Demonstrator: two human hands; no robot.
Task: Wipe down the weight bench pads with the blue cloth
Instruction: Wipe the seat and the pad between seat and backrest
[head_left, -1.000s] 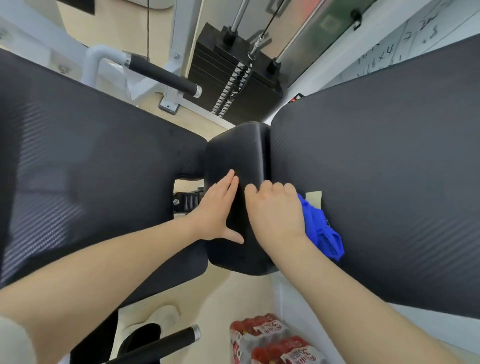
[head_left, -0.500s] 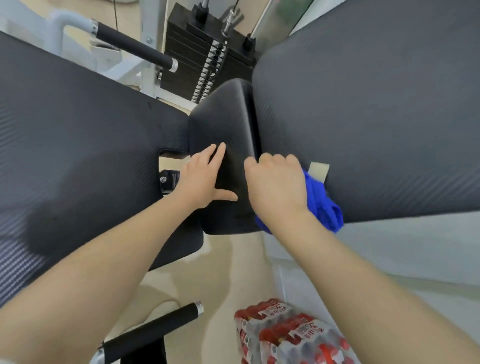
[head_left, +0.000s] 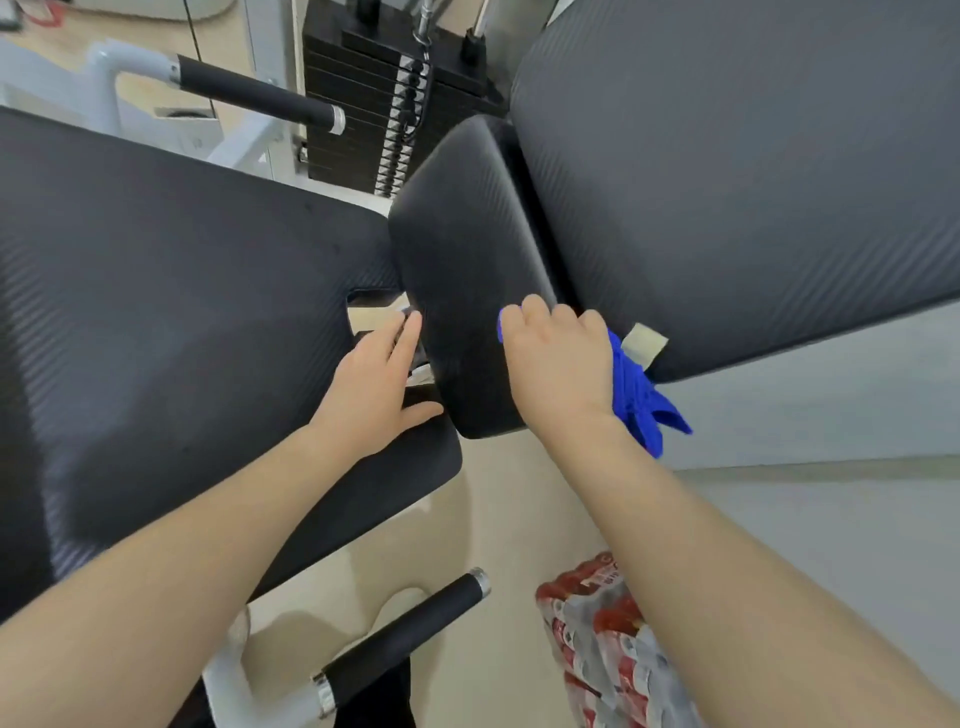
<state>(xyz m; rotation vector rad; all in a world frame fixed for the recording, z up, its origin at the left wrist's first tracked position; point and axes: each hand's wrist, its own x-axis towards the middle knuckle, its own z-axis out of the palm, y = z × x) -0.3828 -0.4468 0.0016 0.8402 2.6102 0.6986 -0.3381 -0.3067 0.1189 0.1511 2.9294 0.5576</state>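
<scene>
Head cam: R hand (head_left: 558, 364) gripped blue cloth (head_left: 641, 402) on small middle pad's (head_left: 467, 275) right edge; pad ran long away from wrist. L hand (head_left: 376, 382) flat, open, bracing left edge. R nearer backrest pad (head_left: 753, 182).

Small middle pad (head_left: 467, 270) sits between left pad (head_left: 171, 312) and right pad (head_left: 753, 171).

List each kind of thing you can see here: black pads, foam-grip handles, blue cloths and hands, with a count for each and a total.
Black pads: 3 (left pad, middle pad, right pad)
Foam-grip handles: 2 (upper handle, lower handle)
Blue cloth: 1
Hands: 2 (left hand, right hand)
Total: 8
</scene>
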